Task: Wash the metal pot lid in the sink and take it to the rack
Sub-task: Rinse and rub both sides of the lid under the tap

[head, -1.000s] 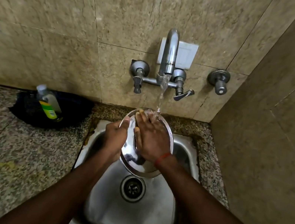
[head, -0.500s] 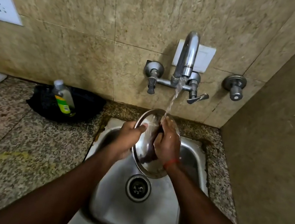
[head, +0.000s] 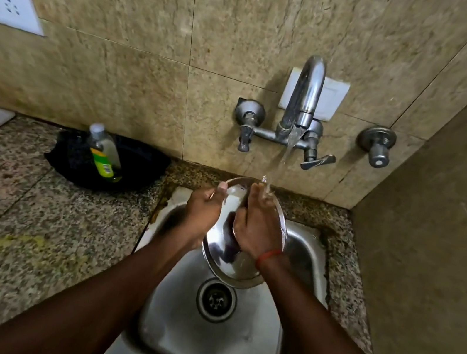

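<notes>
The round metal pot lid [head: 230, 264] is tilted over the steel sink [head: 310, 253], its upper edge under the running water. My left hand [head: 203, 213] grips the lid's left rim, thumb on the inner face. My right hand [head: 257, 227] lies flat on the lid's face with straight fingers pointing up into the stream; a red band is on that wrist. The tap [head: 304, 96] on the wall pours water onto my right fingertips and the lid's top. The lid's far side is hidden. No rack is in view.
The drain [head: 216, 299] sits below the lid. A clear bottle with a green label [head: 105, 152] stands in a black pan [head: 141, 167] on the granite counter [head: 33, 220] at left. A tiled wall [head: 437, 242] closes the right side. A separate valve [head: 378, 147] sticks out right of the tap.
My right hand has slid across the lid's face, from flat to curled and back to flat with fingers up under the stream. The lid stays tilted in my left hand; the camera shifted.
</notes>
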